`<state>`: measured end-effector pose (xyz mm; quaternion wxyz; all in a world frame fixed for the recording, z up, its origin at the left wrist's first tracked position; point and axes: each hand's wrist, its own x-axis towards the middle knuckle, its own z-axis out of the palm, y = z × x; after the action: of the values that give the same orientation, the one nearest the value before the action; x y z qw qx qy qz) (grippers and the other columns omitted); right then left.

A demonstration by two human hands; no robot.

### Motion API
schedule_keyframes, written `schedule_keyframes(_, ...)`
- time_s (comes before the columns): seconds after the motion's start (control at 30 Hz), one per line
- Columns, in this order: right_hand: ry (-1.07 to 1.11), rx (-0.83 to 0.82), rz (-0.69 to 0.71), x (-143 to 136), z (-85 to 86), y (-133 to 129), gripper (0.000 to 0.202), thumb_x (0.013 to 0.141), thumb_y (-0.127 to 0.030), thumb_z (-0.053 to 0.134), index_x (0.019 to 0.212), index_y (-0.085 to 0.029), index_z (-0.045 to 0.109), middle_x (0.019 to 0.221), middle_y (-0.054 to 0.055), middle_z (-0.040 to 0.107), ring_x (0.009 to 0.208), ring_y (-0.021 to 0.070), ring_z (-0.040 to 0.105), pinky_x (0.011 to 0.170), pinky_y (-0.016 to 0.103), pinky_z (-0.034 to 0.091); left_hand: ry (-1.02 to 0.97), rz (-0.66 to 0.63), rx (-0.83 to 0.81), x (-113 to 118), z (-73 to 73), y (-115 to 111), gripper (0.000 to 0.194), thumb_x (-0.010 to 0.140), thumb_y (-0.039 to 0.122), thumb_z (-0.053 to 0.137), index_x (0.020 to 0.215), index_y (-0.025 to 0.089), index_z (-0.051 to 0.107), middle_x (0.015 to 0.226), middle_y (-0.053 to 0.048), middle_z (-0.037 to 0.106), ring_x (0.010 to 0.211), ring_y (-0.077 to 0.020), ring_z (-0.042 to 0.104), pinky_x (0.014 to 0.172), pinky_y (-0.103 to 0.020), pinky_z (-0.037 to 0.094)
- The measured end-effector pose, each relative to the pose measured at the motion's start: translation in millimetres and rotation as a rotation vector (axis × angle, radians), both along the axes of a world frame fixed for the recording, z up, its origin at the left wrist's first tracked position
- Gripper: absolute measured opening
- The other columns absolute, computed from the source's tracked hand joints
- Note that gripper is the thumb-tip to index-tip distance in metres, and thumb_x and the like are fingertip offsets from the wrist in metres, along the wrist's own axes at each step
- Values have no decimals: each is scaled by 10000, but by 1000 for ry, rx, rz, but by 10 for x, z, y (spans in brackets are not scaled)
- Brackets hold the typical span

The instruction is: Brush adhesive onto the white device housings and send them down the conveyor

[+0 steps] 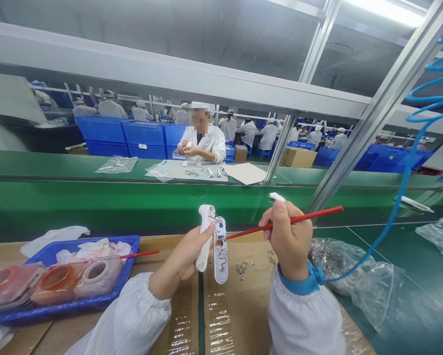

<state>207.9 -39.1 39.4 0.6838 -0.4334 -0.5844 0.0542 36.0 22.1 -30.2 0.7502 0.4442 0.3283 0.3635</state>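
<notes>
Above the cardboard (249,310), the left hand (184,249) pinches an opened white plastic casing (205,254) — dark wires (215,217) bridging its halves — while the right hand (289,236) grips a slender red tool (313,214) pen-fashion. Best hold the casing steady and work lightly (those wires look fragile). Whether the tool's tip touches the circuit board (220,228) is too blurred to tell.

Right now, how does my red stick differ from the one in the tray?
Your right hand grips the held stick; the tray stick lies untouched. The held stick's tip is at the circuit board; the tray stick pokes beyond the blue tray. Both are thin and red.
</notes>
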Motion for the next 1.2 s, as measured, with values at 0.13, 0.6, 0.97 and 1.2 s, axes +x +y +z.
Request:
schedule_keyframes(0.13,-60,71,-47,-5,-19,-35,407,942,-286,446,577,-157,572,434,-47,457,394,45,451,411,167,378,-56,43,-42,-1,36,15,465,777,491,631,1072,137,570,1031,-129,620,914,-212,603,831,-359,504)
schedule_keyframes(0.6,-121,141,3,-21,-6,-131,364,936,-221,449,607,-158,591,451,-52,480,388,42,470,403,168,388,-100,73,-56,-38,102,13,465,766,494,639,1044,123,611,1014,-130,625,918,-208,600,878,-374,503)
schedule_keyframes(0.97,221,506,-360,41,108,-149,363,900,-268,492,551,-168,485,500,-31,548,336,68,420,317,213,316,-134,223,-180,50,48,221,259,823,348,609,945,120,603,829,-81,613,733,-178,617,705,-338,552)
schedule_keyframes(1.2,-307,27,-438,372,133,-67,412,949,-361,391,620,-171,551,591,5,564,583,112,538,555,226,388,-198,292,-232,5,103,307,127,871,219,512,916,118,575,889,-111,637,803,-212,647,706,-363,565)
